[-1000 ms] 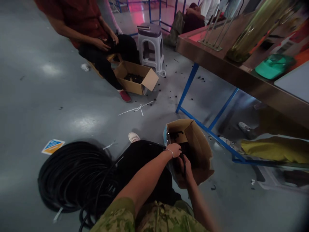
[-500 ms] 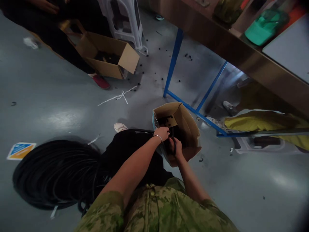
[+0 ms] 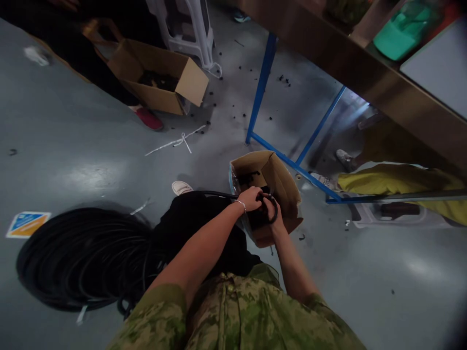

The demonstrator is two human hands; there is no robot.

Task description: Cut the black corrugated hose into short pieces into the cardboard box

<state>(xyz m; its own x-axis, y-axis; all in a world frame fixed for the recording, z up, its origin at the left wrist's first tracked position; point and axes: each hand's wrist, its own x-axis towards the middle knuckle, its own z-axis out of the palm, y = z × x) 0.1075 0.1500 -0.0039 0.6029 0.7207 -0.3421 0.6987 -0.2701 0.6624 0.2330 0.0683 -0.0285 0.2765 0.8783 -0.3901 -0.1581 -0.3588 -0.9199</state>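
Over an open cardboard box (image 3: 288, 180) between my knees, my left hand (image 3: 250, 198) is closed around the end of a thin black hose (image 3: 215, 193). The hose runs left across my black-clad leg. Close beside it, my right hand (image 3: 270, 208) grips scissors (image 3: 276, 214), whose dark looped handle shows around the fingers. The blades are near the hose end, mostly hidden by my fingers, so whether they touch it I cannot tell. Small black pieces (image 3: 251, 176) lie inside the box. A large coil of black hose (image 3: 87, 257) rests on the floor at my left.
A workbench with blue legs (image 3: 260, 92) stands at the right, a green container (image 3: 404, 31) on top. A seated person's leg (image 3: 87, 58) is beside another cardboard box (image 3: 156, 95) and a white stool (image 3: 197, 31). White string (image 3: 180, 140) and black scraps lie on the floor.
My hands have come closer together over the box. The scissors have turned, so their handle loop now shows wider on the right side. The view has shifted slightly.
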